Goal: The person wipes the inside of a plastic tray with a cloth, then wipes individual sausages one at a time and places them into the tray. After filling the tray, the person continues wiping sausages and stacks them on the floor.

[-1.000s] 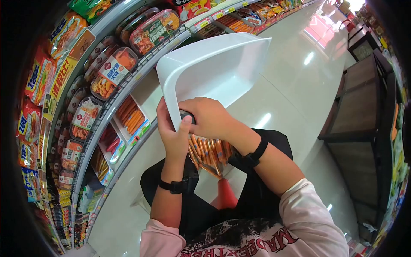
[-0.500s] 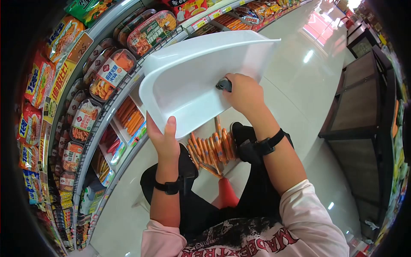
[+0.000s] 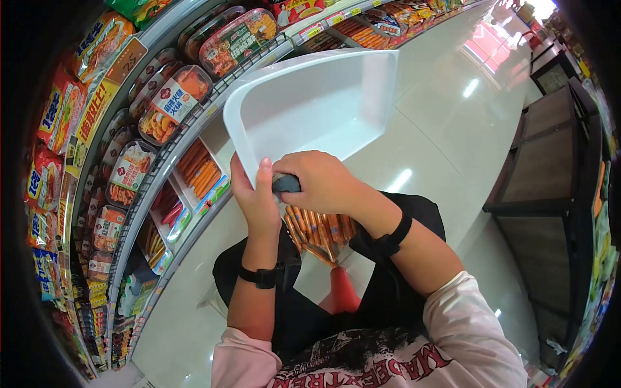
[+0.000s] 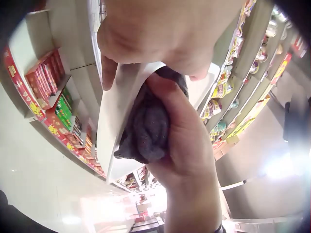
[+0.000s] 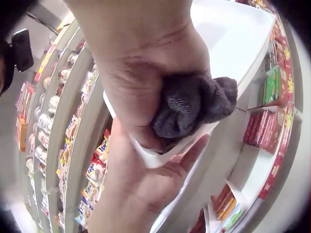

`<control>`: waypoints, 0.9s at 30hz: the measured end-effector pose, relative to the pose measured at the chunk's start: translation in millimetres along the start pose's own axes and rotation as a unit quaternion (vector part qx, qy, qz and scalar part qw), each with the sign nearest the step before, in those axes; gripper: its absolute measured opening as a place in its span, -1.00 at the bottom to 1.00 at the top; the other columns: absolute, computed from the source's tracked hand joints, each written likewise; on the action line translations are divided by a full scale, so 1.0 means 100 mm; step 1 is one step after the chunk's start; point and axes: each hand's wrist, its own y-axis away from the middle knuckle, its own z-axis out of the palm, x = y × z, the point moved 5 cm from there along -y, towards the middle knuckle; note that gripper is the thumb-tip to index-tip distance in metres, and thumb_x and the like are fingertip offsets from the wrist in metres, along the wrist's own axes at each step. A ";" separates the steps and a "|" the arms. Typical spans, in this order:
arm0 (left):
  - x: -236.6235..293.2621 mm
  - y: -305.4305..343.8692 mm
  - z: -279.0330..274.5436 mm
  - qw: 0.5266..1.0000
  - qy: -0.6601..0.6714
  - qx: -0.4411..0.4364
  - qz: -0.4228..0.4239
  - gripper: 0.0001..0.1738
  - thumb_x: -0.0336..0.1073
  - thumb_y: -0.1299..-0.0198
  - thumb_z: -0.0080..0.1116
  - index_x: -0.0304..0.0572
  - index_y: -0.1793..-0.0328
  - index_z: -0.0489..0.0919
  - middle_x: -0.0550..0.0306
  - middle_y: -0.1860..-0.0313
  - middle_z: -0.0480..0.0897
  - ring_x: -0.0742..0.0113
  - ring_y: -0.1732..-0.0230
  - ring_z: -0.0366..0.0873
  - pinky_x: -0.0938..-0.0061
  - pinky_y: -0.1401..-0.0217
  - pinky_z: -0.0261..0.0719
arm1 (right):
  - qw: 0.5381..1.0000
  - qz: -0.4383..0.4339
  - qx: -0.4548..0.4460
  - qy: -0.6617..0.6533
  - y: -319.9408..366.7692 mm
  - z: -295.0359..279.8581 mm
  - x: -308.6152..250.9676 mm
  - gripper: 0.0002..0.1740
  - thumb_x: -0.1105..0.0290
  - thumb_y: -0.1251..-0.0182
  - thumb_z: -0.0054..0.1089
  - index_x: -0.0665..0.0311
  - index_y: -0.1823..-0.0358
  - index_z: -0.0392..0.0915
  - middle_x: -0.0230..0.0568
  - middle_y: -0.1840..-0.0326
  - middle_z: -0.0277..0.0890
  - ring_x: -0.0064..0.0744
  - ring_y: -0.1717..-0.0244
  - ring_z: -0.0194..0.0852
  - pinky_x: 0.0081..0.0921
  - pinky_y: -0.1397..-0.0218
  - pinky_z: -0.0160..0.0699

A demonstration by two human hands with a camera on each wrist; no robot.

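A white plastic bin (image 3: 238, 126) is held up on its side in front of the person, its hollow facing them. The left hand (image 3: 257, 202) grips the bin's near left edge, thumb on the inside and fingers behind. In the right hand (image 3: 320, 181) is a bunched dark grey cloth (image 3: 286, 184), which sits against the bin's near corner beside the left thumb. The right wrist view shows the cloth (image 5: 187, 107) crumpled in the right hand, with the left hand (image 5: 146, 187) below at the rim. In the left wrist view, the cloth (image 4: 146, 126) lies along the bin's wall.
Several packaged sausage sticks (image 3: 317, 226) lie between the person's legs, near a red stool (image 3: 341, 291). Along the left runs a shelf with boxed meals (image 3: 171, 107) and trays of sausage sticks (image 3: 199, 171). A dark rack (image 3: 543, 149) stands on the right.
The right hand moved the cloth from the bin's near corner to deeper inside on the right, then back to the near corner by the left thumb. The bin shifted and tilted a little.
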 end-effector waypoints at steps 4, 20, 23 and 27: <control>-0.04 -0.01 -0.01 1.000 -0.003 0.009 -0.015 -0.43 -0.25 -0.46 0.19 -0.40 -0.48 0.38 0.01 -0.26 0.57 0.28 -0.25 0.52 0.30 -0.41 0.44 | 0.989 0.071 0.104 0.074 -0.01 -0.20 0.33 -0.67 0.27 -0.13 0.36 0.15 0.06 0.69 -0.11 0.11 0.67 0.05 0.01 0.65 -0.12 -0.06 0.63; 0.01 0.05 0.10 0.999 -0.001 -0.028 -0.021 -0.40 -0.23 -0.45 0.22 -0.39 -0.49 0.38 0.00 -0.27 0.56 0.31 -0.27 0.50 0.32 -0.42 0.43 | 0.991 0.025 0.123 0.043 0.00 -0.15 0.22 -0.66 0.26 -0.15 0.44 0.16 0.05 0.69 -0.13 0.15 0.68 0.04 0.07 0.68 -0.17 -0.01 0.65; -0.01 0.05 0.06 0.999 -0.010 -0.034 -0.030 -0.39 -0.20 -0.46 0.20 -0.39 -0.51 0.36 -0.03 -0.30 0.55 0.26 -0.29 0.51 0.29 -0.43 0.44 | 0.993 0.022 0.114 0.037 -0.01 -0.13 0.13 -0.69 0.26 -0.13 0.43 0.10 0.08 0.66 -0.21 0.18 0.66 0.00 0.05 0.67 -0.18 0.01 0.65; -0.04 0.04 0.00 0.997 0.055 -0.017 -0.059 -0.35 -0.19 -0.49 0.17 -0.41 -0.56 0.32 -0.10 -0.38 0.53 0.16 -0.37 0.52 0.20 -0.45 0.49 | 0.971 0.055 0.222 0.075 0.00 -0.41 0.26 -0.70 0.28 -0.19 0.41 0.12 0.04 0.66 -0.17 0.12 0.66 0.02 0.03 0.67 -0.15 0.00 0.64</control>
